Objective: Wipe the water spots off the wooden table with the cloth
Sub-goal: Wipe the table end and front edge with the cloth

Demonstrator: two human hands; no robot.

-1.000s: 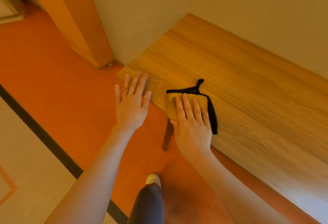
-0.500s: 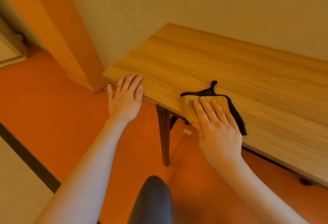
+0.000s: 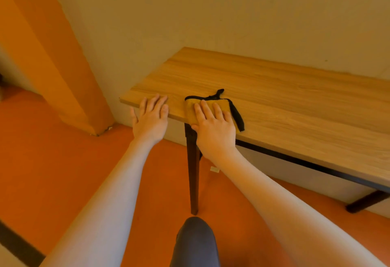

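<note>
Cloth [image 3: 211, 107]: folded yellow square with black edging, lying at the near-left corner region of the wooden table [image 3: 285, 97].
Right hand [image 3: 214, 126]: flat on the cloth, fingers straight and slightly apart, pressing, not gripping.
Left hand [image 3: 150, 116]: fingers straight, resting on the table edge just left of the cloth.
Key relation: unwiped board extends rightward along the table's long axis; right hand is nearer.
Surface: wood grain; no water spots discernible.
Room: beige wall, orange floor.

Cloth [image 3: 219, 106] showing mustard yellow with black edging, table [image 3: 285, 106] showing light streaked woodgrain over a dark brown leg [image 3: 193, 173], floor [image 3: 52, 150] reading orange.
</note>
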